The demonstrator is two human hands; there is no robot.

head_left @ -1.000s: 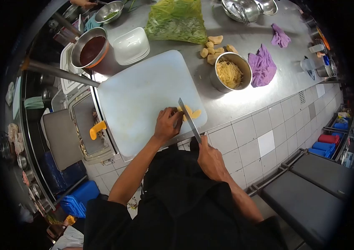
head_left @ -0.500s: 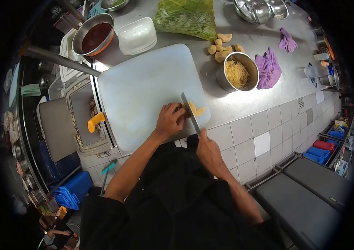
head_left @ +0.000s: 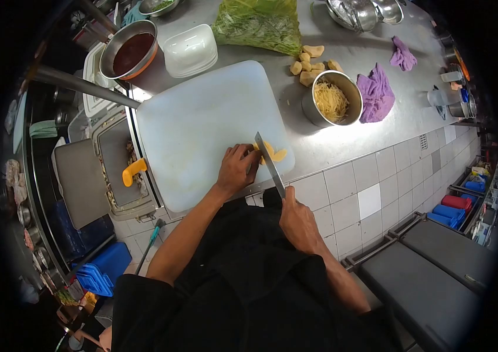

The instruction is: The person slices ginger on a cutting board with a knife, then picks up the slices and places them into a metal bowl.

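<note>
My right hand (head_left: 299,222) is wrapped round the handle of a knife (head_left: 270,166), whose broad blade stands on the right part of a white cutting board (head_left: 202,123). Left of the blade, my left hand (head_left: 237,169) has its fingers curled and pressed on a yellow piece that looks like peeled ginger, mostly hidden by the fingers. Thin yellow slices (head_left: 278,155) lie against the blade's right side. Beyond the board, a metal pot (head_left: 313,111) holds pale yellow shreds (head_left: 331,102). Several peeled ginger chunks (head_left: 307,77) lie behind the pot.
Purple cloths (head_left: 376,94) lie right of the pot. Behind the board are a bowl of dark red liquid (head_left: 133,54), white dishes (head_left: 191,51) and a bag of green leaves (head_left: 257,26). An open bin (head_left: 121,138) with an orange-yellow handled thing stands left, beside a metal post (head_left: 87,85).
The knife and my right hand have shifted slightly, and my left fingers have moved a little on the piece. At lower left, the teal-ended pole and a person's arm have moved.
</note>
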